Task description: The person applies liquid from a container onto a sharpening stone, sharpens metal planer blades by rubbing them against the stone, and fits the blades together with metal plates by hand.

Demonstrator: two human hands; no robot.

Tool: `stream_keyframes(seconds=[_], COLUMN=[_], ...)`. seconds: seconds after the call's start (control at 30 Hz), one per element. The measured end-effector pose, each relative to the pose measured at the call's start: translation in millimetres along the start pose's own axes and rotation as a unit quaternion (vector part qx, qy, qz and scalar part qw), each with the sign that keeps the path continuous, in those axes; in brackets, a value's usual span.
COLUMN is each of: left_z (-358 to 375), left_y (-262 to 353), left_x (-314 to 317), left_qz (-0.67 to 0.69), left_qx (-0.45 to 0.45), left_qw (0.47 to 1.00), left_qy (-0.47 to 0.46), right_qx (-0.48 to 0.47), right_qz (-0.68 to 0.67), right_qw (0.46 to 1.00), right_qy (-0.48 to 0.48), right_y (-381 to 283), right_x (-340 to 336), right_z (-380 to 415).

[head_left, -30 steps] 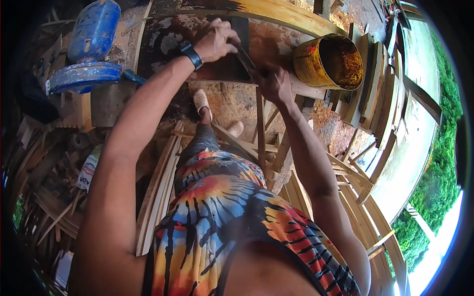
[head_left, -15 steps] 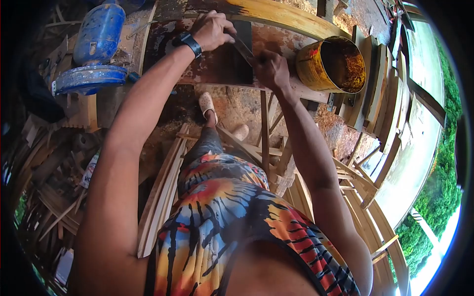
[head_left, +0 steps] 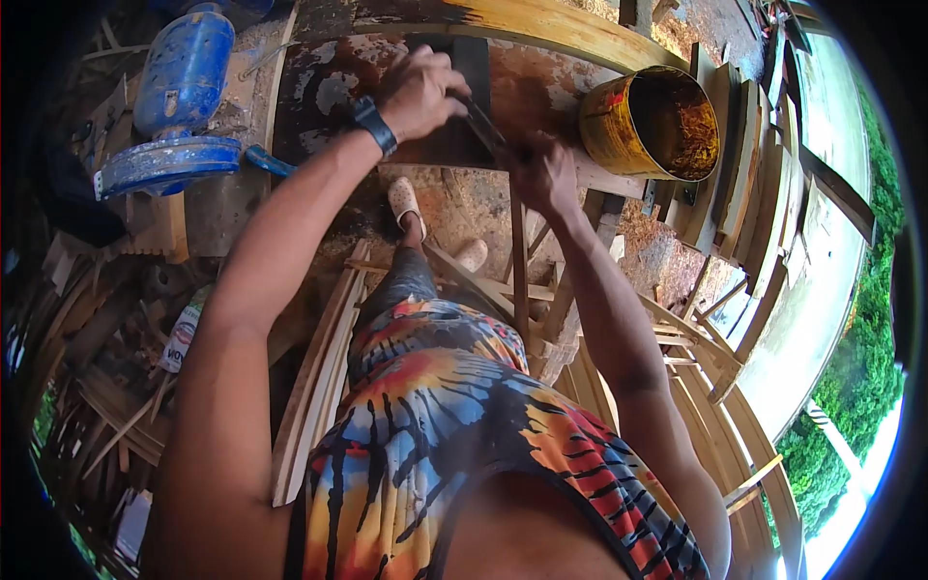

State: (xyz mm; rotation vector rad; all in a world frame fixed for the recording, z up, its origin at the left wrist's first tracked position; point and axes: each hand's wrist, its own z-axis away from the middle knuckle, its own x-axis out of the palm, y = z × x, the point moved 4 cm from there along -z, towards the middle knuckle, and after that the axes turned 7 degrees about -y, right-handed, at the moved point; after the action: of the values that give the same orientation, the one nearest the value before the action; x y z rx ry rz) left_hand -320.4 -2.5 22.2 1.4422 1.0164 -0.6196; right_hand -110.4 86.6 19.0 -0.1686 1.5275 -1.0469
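Observation:
A narrow dark metal blade (head_left: 486, 130) slants between my two hands above the bench. My left hand (head_left: 421, 95), with a dark watch (head_left: 373, 126) on its wrist, pinches the upper left end of the blade. The lower right end is in the closed fist of my right hand (head_left: 547, 176), which hides whatever handle is there. Under the blade and left hand lies a smooth dark rectangular sheet (head_left: 474, 63) on the stained bench top (head_left: 527, 77). To the right of my right hand stands a yellow, stain-streaked bucket (head_left: 604, 126).
A blue, paint-spotted machine (head_left: 184, 87) stands on the left. Wooden boards (head_left: 739, 174) are stacked beyond the bucket. Long wood strips (head_left: 324, 372) lean by my legs, and a yellowish plank (head_left: 570, 29) runs along the bench's far side.
Both hands have moved toward my body with the blade between them, the right hand slightly to the right as well. The grips look the same.

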Motion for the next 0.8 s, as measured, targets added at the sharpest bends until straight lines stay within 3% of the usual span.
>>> stream_keyframes(seconds=[0.17,0.27,0.3,0.37,0.47,0.5,0.6,0.8], left_z=[-31.6,-22.7,-14.9,7.0,26.4,27.3,13.4,-37.5], left_y=[-38.8,-26.0,-12.9,12.9,33.8,35.8,16.4,-53.5], left_x=[-13.1,-12.9,-12.3,-7.6,0.2,0.9,-4.5,-16.3], left_qz=[-0.061,-0.062,-0.051,-0.021,0.020,0.030,0.016,-0.073], left_qx=[-0.006,0.006,-0.024,-0.003,-0.004,-0.001,-0.015,0.009], left_qw=[0.998,0.998,0.998,1.000,1.000,1.000,1.000,0.997], left_qy=[0.013,0.017,-0.009,-0.014,-0.010,-0.006,0.005,0.031], right_qx=[-0.048,0.033,-0.001,-0.069,0.057,0.051,-0.003,-0.013], right_qz=[0.018,-0.168,-0.114,-0.005,-0.020,0.015,0.036,0.005], right_qw=[0.997,0.983,0.992,0.998,0.995,0.996,0.999,1.000], right_qy=[0.052,-0.072,-0.048,-0.002,-0.075,-0.076,-0.003,0.024], right_y=[7.5,-2.5,-4.8,-5.4,5.0,2.5,-10.2,3.7], right_x=[6.4,-6.8,-9.8,-8.6,-5.1,-2.9,-6.5,5.0], right_z=[-60.1,-39.5,-26.9,4.3,42.1,42.3,16.2,-72.4])
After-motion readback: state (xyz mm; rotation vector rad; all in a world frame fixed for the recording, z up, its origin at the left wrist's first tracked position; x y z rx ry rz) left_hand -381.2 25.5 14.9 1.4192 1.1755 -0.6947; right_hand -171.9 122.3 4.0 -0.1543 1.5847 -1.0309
